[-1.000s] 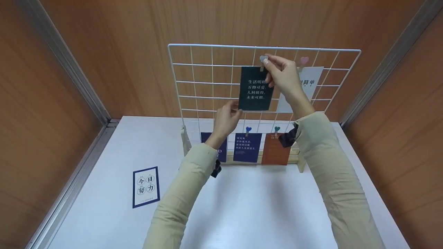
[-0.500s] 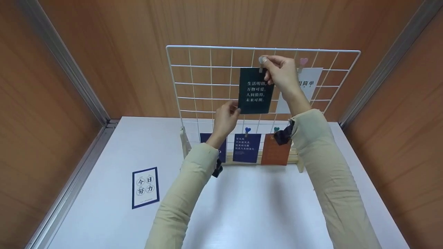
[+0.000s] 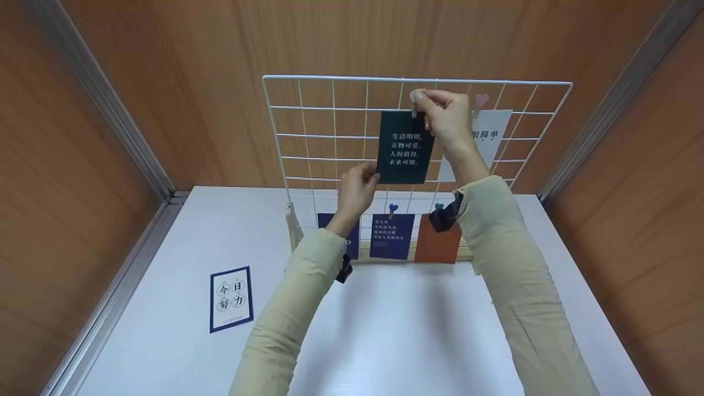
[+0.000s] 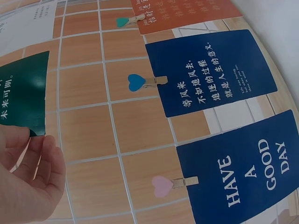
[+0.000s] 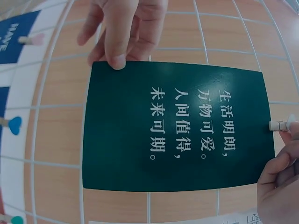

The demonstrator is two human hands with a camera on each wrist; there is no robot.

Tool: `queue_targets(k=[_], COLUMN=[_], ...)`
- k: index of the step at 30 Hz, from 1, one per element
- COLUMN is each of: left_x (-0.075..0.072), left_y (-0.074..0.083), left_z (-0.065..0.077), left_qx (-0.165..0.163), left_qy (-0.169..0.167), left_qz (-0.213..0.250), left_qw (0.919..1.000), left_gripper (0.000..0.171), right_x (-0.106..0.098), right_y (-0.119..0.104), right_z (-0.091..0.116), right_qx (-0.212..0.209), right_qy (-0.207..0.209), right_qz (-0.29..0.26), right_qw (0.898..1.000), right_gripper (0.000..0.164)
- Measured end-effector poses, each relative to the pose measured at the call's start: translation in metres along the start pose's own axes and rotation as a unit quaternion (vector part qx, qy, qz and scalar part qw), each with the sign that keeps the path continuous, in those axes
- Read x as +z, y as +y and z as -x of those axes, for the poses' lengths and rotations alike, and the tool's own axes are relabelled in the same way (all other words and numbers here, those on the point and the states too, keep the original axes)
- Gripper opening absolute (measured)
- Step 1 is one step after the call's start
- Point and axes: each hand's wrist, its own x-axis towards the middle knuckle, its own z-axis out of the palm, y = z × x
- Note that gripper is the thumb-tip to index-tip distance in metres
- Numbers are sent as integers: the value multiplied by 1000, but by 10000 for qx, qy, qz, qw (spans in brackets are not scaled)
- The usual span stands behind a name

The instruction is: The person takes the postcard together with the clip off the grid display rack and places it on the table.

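Green card [image 3: 404, 147] in front of wire grid [image 3: 333, 108], upper half, left hand [image 3: 357, 190] pinching its lower left corner, right hand [image 3: 451, 118] pinching clip [image 5: 279, 126] at its top edge, white card [image 3: 494, 129] beside it.

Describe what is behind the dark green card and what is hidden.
Behind the dark green card is the white wire grid, its bars emerging past the card's edges, with the wood-grain panel beyond. The stretch directly behind the card is covered and cannot be seen.
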Motion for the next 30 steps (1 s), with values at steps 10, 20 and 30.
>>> queue_targets(k=[10, 20, 30], left_x=[-2, -12, -20], left_y=[-3, -12, -26], left_z=[2, 6, 12], left_qx=[111, 1, -62], left_qy=[-22, -127, -204], left_qz=[268, 348, 354], left_qw=[9996, 9993, 9991], left_gripper=[15, 11, 11], right_x=[1, -6, -22], right_y=[-13, -16, 12], right_z=[8, 16, 11], right_qx=[-276, -371, -383], right_qy=[161, 184, -28], right_qz=[-368, -258, -33], right_qw=[9988, 9988, 9993], right_gripper=[18, 18, 22])
